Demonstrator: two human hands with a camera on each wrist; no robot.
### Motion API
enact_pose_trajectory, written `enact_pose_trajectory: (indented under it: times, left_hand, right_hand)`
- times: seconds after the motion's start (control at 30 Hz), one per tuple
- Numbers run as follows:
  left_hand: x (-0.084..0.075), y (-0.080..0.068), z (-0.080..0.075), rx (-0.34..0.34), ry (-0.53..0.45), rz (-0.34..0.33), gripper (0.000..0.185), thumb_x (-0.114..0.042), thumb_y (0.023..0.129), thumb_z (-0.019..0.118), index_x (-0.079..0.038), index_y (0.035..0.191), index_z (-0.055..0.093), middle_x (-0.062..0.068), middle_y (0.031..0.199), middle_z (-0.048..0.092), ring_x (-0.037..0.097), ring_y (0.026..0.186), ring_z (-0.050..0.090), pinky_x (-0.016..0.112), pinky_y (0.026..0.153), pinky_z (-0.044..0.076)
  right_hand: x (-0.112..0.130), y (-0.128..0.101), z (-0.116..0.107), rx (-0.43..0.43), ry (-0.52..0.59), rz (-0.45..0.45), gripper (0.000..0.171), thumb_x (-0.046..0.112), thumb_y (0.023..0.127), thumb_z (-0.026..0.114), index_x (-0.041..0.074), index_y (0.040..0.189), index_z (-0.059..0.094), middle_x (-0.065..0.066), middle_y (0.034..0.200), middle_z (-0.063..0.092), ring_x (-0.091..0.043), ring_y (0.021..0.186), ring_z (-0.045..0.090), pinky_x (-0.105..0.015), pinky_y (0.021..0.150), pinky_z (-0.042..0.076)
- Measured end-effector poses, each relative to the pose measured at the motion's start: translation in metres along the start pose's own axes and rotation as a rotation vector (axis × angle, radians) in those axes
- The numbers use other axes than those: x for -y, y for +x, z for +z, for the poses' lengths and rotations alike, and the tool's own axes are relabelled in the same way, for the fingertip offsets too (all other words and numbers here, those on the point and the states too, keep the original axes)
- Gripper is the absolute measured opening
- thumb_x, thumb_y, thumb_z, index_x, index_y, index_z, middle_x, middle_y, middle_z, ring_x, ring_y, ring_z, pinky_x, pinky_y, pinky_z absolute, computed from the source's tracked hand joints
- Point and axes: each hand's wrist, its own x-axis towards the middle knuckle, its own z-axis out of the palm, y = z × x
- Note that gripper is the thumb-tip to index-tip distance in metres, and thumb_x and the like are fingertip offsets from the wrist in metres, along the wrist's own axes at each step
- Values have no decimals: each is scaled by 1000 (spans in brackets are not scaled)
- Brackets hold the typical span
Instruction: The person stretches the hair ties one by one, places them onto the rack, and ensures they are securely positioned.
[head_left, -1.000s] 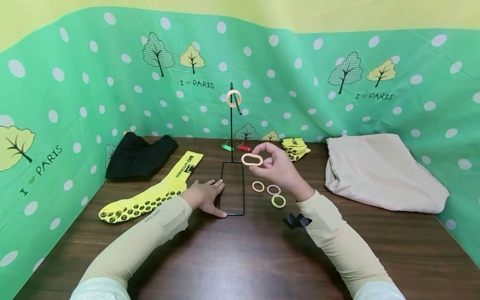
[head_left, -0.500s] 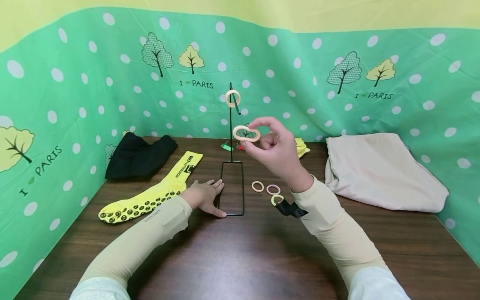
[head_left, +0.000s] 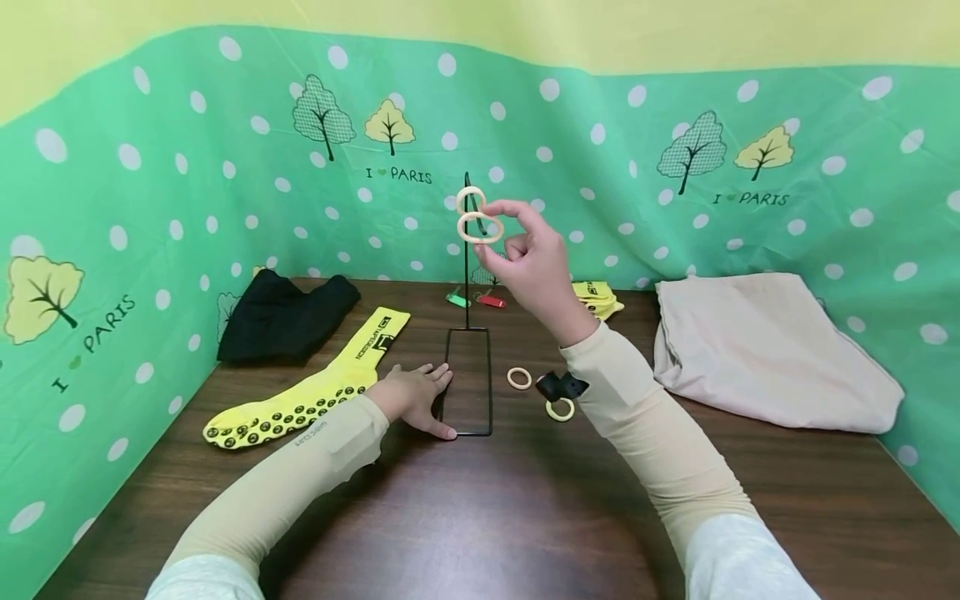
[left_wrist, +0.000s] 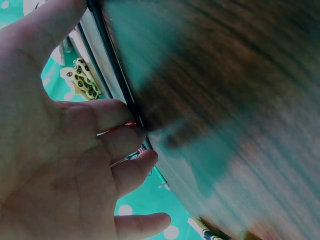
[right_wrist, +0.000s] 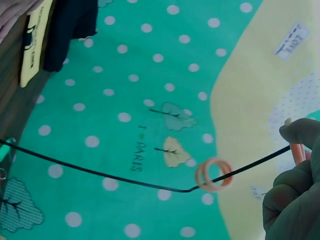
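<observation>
Dark wood-grain desk (head_left: 480, 517) with a slight sheen; thin black metal stand (head_left: 467, 250); smooth matt rings (head_left: 480, 227); cloth sock (head_left: 315, 392) with rubbery dots.

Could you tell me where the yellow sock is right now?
In the head view the yellow sock lies flat, left of the left hand, before the black cloth.

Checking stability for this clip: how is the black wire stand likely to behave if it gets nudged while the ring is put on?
The wire stand looks thin, tall and light, so it would probably sway or tip; the left hand rests at its flat base frame, seemingly steadying it. The ring pinched by the right hand looks deformed into an oval, suggesting soft, elastic material.
</observation>
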Motion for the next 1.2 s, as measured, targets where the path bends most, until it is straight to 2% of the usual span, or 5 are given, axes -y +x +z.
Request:
enact_pose_trajectory:
  times: [0.2,0.43,0.67,0.9,1.2]
  left_hand:
    - [-1,1,0,7,6,-6,107,-78,69,53,-20,150,14,-7,157,8,17,144,12,59,109,16]
    - [-3,1,2,-7,-10,0,107,-78,69,54,-20,150,15,-7,157,9,18,144,13,60,109,16]
    - [-3,-1,1,-10,-11,-5,107,-78,68,55,-20,150,16,-5,157,10,19,144,13,60,109,16]
    - [-1,-2,-1,-9,-8,-3,107,-77,70,54,-19,150,15,-6,157,8,19,144,12,60,108,16]
    - [-1,-2,0,-13,-7,8,106,-76,70,54,-17,150,16,-5,157,9,19,144,13,61,108,17]
  right_hand:
    - [-15,13,6,9,-67,108,39,9,81,69,9,118,59,2,46,27,-8,38,23,-22,41,22]
    - [-28,18,6,39,-57,251,51,9,81,69,12,129,52,3,48,26,-9,40,24,-21,42,26]
    - [-40,0,-1,89,-45,358,58,12,81,71,17,134,47,6,47,23,-7,39,22,-21,41,26]
    - [-26,-21,-8,157,-34,438,56,8,81,70,8,132,48,7,48,21,0,38,19,-21,42,24]
    - [-75,-49,-9,220,56,556,58,15,78,75,19,131,52,9,46,19,-7,40,19,-22,41,23]
